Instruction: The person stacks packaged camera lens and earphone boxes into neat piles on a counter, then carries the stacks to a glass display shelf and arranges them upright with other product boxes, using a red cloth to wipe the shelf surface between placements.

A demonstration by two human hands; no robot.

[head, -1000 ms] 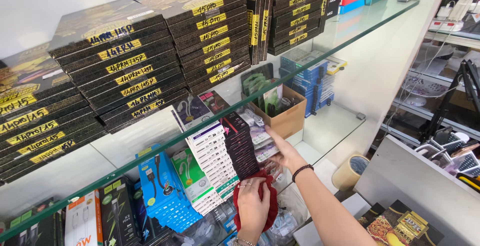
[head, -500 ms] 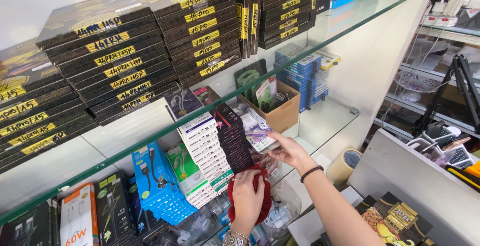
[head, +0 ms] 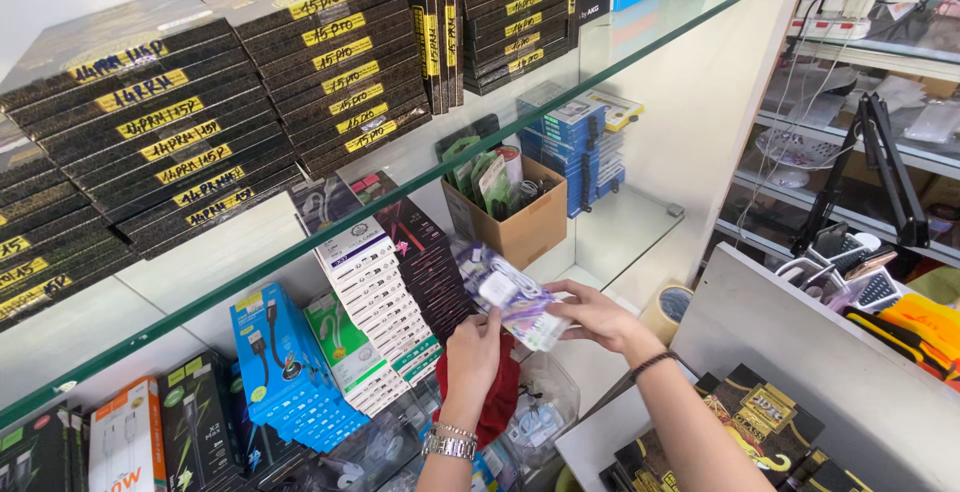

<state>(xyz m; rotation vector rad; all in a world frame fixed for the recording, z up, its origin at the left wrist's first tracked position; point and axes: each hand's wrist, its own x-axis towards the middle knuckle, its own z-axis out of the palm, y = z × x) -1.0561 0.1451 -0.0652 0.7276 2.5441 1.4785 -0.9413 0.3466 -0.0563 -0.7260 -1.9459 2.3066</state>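
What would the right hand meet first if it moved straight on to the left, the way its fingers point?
Probably the clear cable packets it already touches, then the left hand just beyond them; depth is hard to judge from this view.

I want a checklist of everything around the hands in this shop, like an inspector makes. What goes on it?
Surface: glass shelf on the lower level, partly bare at its right end; a second glass shelf above.
Job's things: clear packets of white cables, held up by both hands.
Clutter: cardboard box of small packets, blue boxes, a row of white boxes, a red cloth.
Grippers: left hand pinches the packets from below; right hand grips their right end.
Cables: white cords hang at the right.
Surroundings: stacks of black boxes with yellow labels on the upper shelf; tape roll.
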